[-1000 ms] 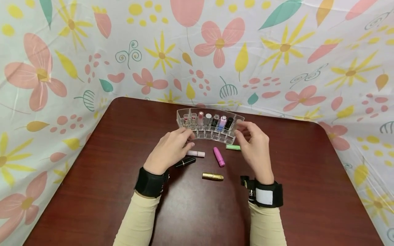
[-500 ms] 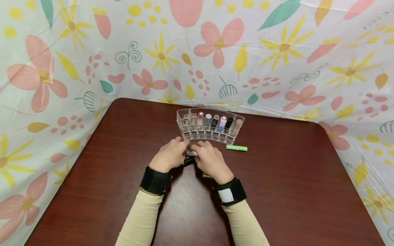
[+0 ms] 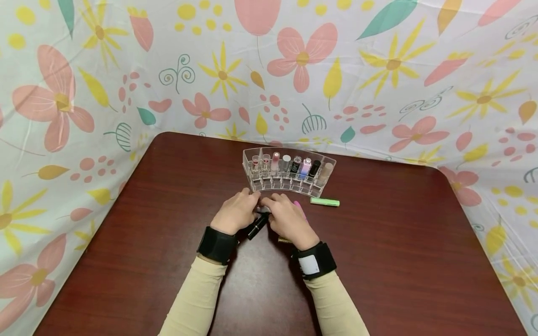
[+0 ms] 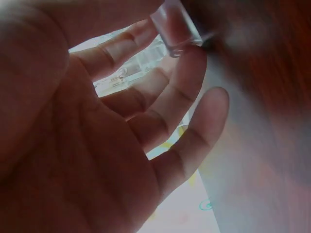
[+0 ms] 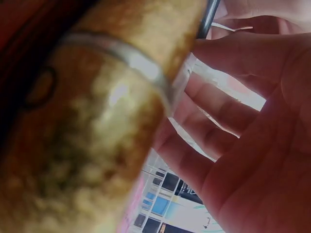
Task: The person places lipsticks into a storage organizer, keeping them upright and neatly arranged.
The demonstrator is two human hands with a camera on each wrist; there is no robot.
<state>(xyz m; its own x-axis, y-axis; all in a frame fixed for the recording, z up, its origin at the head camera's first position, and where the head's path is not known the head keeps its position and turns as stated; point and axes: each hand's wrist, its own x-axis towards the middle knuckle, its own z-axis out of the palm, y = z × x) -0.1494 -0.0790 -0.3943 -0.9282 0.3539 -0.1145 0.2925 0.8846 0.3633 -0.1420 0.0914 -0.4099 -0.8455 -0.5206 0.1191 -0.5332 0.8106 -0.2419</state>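
Observation:
In the head view my left hand (image 3: pixel 236 212) and right hand (image 3: pixel 290 221) meet in front of the clear lipstick stand. Between their fingertips is a pale lip gloss tube (image 3: pixel 263 209), mostly covered; each hand pinches one end. Its clear end (image 4: pixel 177 29) shows at the left thumb and fingers in the left wrist view. Just below lies a black cosmetic tube (image 3: pixel 258 227), slanted on the table. A gold lipstick tube (image 5: pixel 97 121) fills much of the right wrist view; the right hand hides most of it from above. A magenta tube (image 3: pixel 300 210) peeks out past the right hand.
Behind the hands, the clear curved stand (image 3: pixel 289 184) holds several lipsticks in its back row. A green tube (image 3: pixel 325 202) lies by its right front corner. The brown table (image 3: pixel 403 252) ends at a flowered cloth (image 3: pixel 378 93) behind.
My right hand has come from the stand's right side leftward to the pale tube, meeting the left hand there. The black tube has turned to a steeper slant.

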